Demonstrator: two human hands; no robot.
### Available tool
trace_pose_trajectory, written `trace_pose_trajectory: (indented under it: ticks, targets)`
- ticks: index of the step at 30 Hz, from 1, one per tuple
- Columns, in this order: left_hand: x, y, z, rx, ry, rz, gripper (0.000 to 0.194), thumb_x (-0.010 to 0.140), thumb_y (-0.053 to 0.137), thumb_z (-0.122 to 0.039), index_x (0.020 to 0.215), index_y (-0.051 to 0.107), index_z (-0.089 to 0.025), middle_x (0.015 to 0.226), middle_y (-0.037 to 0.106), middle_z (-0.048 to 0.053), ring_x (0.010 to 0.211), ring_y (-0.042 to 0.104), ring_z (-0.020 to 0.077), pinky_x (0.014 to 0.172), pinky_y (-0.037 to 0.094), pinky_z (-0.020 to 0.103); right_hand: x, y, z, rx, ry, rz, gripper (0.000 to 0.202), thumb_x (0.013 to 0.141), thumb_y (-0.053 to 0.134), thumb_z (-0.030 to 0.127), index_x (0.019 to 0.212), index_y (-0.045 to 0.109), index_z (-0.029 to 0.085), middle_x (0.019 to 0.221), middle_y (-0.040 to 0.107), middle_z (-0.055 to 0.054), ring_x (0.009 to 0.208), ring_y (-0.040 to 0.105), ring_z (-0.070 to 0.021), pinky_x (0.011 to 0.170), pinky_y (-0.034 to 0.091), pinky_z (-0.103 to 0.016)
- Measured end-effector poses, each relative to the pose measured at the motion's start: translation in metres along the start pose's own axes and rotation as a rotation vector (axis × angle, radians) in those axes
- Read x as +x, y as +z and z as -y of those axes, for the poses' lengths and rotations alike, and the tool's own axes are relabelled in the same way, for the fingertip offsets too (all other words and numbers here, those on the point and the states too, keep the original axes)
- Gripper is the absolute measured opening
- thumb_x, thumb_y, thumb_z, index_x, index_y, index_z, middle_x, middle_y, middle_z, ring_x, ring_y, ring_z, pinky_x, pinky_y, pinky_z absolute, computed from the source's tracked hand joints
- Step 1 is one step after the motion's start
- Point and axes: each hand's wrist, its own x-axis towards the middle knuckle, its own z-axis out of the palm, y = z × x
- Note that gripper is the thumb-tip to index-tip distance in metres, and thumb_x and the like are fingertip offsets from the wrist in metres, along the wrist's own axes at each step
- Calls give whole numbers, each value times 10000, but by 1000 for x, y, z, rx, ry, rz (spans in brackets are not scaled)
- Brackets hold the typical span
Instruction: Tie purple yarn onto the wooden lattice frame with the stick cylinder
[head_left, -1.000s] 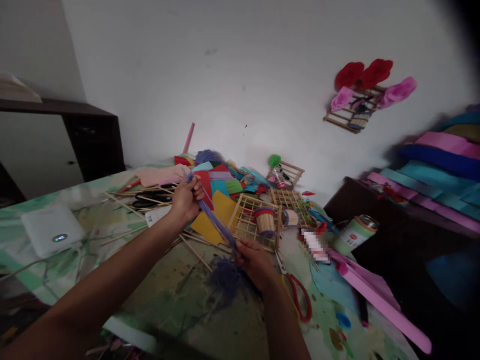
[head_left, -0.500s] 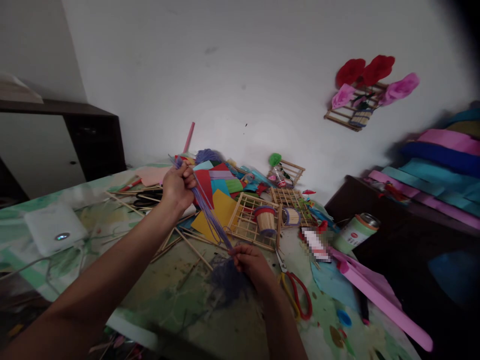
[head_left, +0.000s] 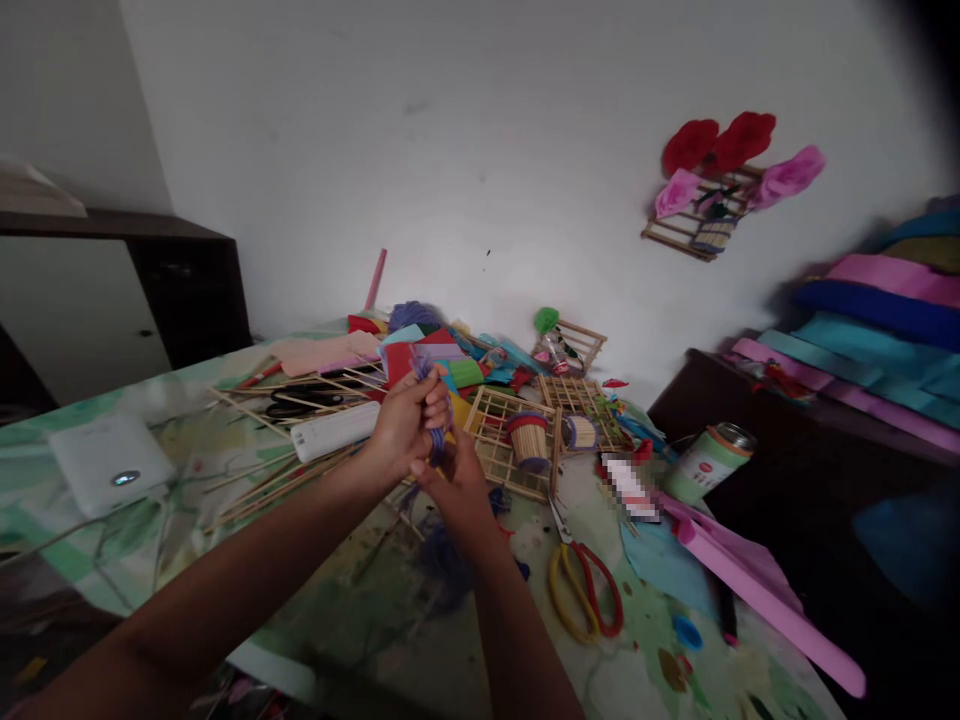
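Note:
My left hand (head_left: 409, 415) is closed around a bundle of purple yarn (head_left: 436, 445), whose upper ends stick out above the fist. Just below and to the right, my right hand (head_left: 457, 485) grips the same bundle, fingers curled and partly hidden. A loose purple tangle of yarn (head_left: 444, 560) lies on the table under my right wrist. Beyond my hands stands a bamboo-stick lattice (head_left: 487, 450) with a small stick-walled pot (head_left: 529, 442) fixed on it. Scissors (head_left: 576, 580) with one yellow and one red handle lie to the right of my right forearm.
Thin bamboo sticks (head_left: 255, 500), a white glue-gun-like tool (head_left: 334, 430) and a white power bank (head_left: 112, 465) lie on the left. Coloured paper (head_left: 461, 372) is piled at the back. A green can (head_left: 709, 462) and a pink roll (head_left: 772, 610) lie right. Paper flowers (head_left: 742, 145) hang on the wall.
My hands have come together: the right moved up and left along the yarn, the left moved right and down. The yarn stretched between them is now gathered up.

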Motion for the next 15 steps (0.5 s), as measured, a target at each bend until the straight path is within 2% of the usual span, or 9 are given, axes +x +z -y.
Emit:
trace_pose_trajectory:
  ticks: [1,3,5,10,12,15]
  targets:
    - [-1,-1,1,2,4,11,125,883,453,-90,784,521,-125,501,315,-68,362,267,38,335,206,127,-2,2,2,56,40,59,537,708,644,395,1174,476,188,935,640,-59,835,596,-182,766,455,-322]
    - [-1,-4,1,8,31,24,102,872,472,-81,796,529,-119,513,327,-64,376,285,37,341,214,121,-8,1,4,83,109,109,332,768,567,388,1022,534,177,670,568,16,597,518,-123,608,413,-265]
    - [0,-8,0,8,47,27,83,865,497,-85,795,530,-117,524,335,-62,387,297,35,348,223,117,-15,-3,3,59,143,90,247,801,517,395,900,558,172,557,458,56,507,415,-96,538,346,-240]
    - [5,-17,-1,-2,74,-8,107,884,504,-131,777,514,-127,526,340,-65,392,304,37,356,239,118,-30,-20,2,19,189,98,276,806,505,447,784,550,176,521,399,65,485,344,-88,492,277,-225]
    - [6,-20,-3,0,109,-43,125,894,494,-143,769,501,-137,525,338,-67,393,311,40,358,237,121,-34,-27,2,-8,207,113,297,808,503,469,758,544,179,514,398,63,481,347,-90,494,279,-227]
    - [8,-27,-6,7,168,-104,146,897,497,-168,753,484,-150,532,347,-70,394,317,44,368,237,130,-37,-39,3,-64,217,65,325,812,496,493,716,537,186,525,410,53,495,372,-97,503,294,-231]
